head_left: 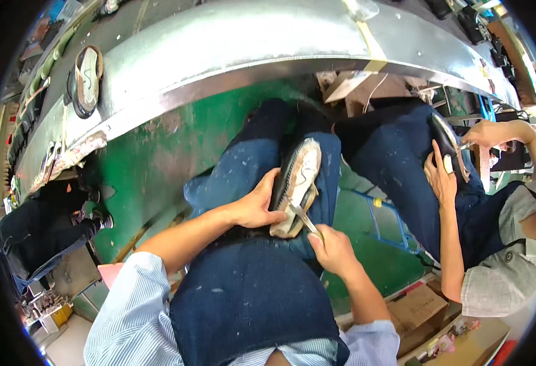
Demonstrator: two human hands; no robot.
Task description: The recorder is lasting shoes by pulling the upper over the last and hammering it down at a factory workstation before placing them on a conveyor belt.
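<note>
A dark shoe (306, 166) without an outsole lies bottom up across my lap, its pale insole board facing me with a wavy dark line on it. My left hand (259, 204) is wrapped round its left side near the heel, thumb across the lower end. In my closed right hand (335, 249) is a slim metal hand tool (305, 218). Its tip touches the shoe's pale underside near the heel, where a tan flap of lining sticks out on the right. Whether the tool is a knife or pincers I cannot tell.
A long metal bench (219, 46) runs ahead, with another unsoled shoe (87, 82) at its left. At right a co-worker's hand (441, 174) steadies a similar shoe (449, 149). Cardboard boxes (417, 305) stand at lower right, a blue metal frame (390, 222) between us.
</note>
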